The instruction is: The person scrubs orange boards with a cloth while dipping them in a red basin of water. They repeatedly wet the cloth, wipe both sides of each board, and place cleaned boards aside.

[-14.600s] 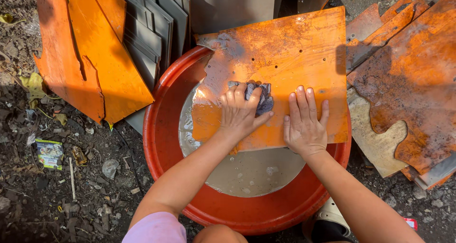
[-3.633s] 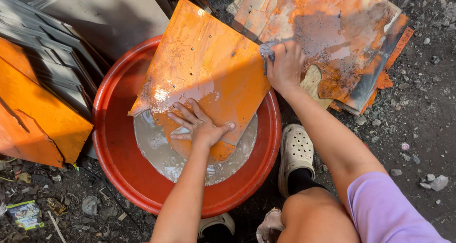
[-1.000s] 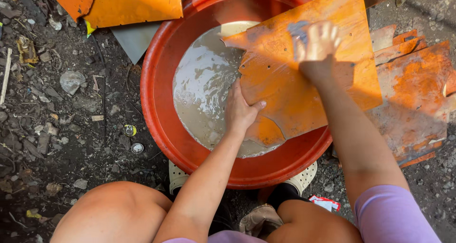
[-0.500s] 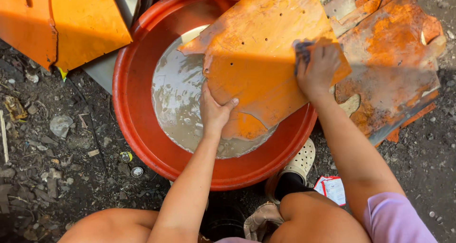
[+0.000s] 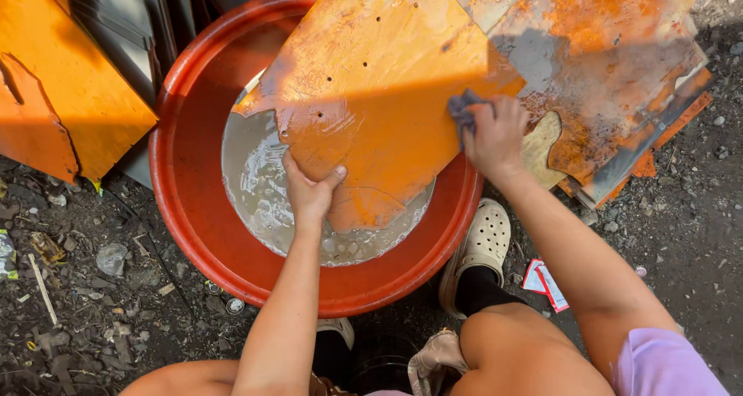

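in the middle of the frame, an orange board (image 5: 379,94) leans in a red tub (image 5: 193,233) of murky water. the left hand (image 5: 309,191) grips its low edge; the right hand (image 5: 495,137) squeezes a dark rag (image 5: 463,109). one wet, clean patch shows; grime remains.

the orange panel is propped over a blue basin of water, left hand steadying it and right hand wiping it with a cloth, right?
Not quite: the basin is red, not blue, as the head view shows. The rest holds: the left hand steadies the orange panel and the right hand presses a cloth on it.
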Motion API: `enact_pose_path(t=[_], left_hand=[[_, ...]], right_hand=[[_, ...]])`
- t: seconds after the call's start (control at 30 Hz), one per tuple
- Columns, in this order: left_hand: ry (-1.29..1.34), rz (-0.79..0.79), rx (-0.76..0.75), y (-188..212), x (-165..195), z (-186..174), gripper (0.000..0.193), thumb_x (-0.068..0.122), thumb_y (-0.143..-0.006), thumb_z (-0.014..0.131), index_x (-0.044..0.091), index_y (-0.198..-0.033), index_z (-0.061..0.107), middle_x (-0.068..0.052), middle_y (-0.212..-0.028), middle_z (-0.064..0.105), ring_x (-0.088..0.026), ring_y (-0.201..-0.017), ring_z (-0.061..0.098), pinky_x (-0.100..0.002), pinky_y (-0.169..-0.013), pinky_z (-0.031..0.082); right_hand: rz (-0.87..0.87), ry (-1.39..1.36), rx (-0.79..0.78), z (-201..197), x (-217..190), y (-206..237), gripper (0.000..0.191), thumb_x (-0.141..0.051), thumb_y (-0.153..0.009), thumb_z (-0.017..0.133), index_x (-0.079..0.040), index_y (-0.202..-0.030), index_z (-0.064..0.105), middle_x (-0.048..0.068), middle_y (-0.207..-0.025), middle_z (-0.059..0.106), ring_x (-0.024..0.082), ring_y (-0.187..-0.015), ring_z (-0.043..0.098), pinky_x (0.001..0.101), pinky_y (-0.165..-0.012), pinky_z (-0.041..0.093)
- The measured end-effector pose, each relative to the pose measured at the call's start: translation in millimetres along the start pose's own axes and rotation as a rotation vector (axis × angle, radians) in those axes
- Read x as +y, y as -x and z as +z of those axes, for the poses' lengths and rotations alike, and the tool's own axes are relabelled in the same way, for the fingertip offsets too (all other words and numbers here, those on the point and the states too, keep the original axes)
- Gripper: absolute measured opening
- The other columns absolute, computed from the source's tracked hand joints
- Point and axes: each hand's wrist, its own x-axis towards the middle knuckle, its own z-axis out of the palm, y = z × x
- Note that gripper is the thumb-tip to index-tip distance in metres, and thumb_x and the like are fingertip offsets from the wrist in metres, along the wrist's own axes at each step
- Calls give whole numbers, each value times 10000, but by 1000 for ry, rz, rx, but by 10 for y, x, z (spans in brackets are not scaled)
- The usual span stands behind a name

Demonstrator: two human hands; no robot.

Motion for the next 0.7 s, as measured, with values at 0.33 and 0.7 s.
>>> enact_pose_path(t=[0.33, 0.7], left_hand=[[34, 24, -8, 11, -32, 23, 1021, 45, -717, 882, -6, -1522, 256, -196, -1436, 553, -274, -1290, 575, -365, -1105, 450], [142, -5, -98, 41, 66, -22, 937, -6, -760, 840, 48, -1520, 294, -173, -1428, 570, -275, -1281, 585, -387, -1085, 471]], right_hand=[[-353, -121, -175, 342, -1101, 144, 241, -198, -841, 723, -152, -1049, 609, 118, -1127, 564, 332, -1124, 520, 523, -982, 382], [470, -417, -200, -102, 999, -771, 498, -163, -907, 782, -34, -1339, 569, 173, -1187, 620, 324, -1067, 628, 468, -873, 529]])
